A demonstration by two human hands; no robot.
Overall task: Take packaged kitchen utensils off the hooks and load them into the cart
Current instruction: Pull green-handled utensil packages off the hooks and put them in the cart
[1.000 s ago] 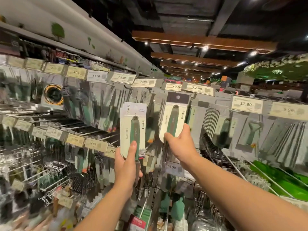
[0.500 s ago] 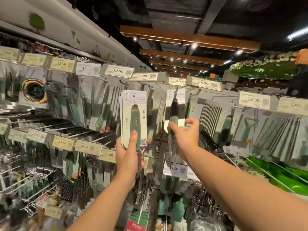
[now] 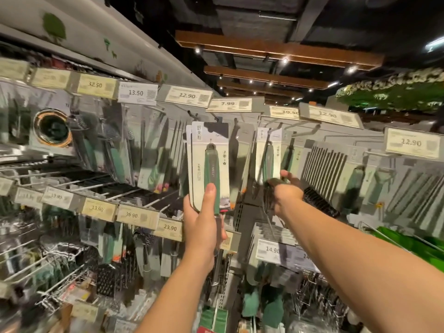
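Note:
My left hand [image 3: 204, 227] grips the bottom of a small stack of white cards, each carrying a green-handled utensil [image 3: 211, 164], held upright in front of the hook wall. My right hand [image 3: 284, 193] reaches further right and closes around the lower end of another green-handled utensil pack [image 3: 268, 157] that hangs from a hook [image 3: 276, 128] under the top row. The pack is tilted and blurred. No cart is in view.
Rows of metal hooks [image 3: 79, 186] stick out toward me at left with price tags [image 3: 137, 92] on their tips. More hanging packs [image 3: 324, 169] fill the wall to the right. A green display [image 3: 413, 243] lies at lower right.
My right hand has shifted right and slightly down, taking hold of a pack still on the hook. My left hand keeps its stack steady and upright.

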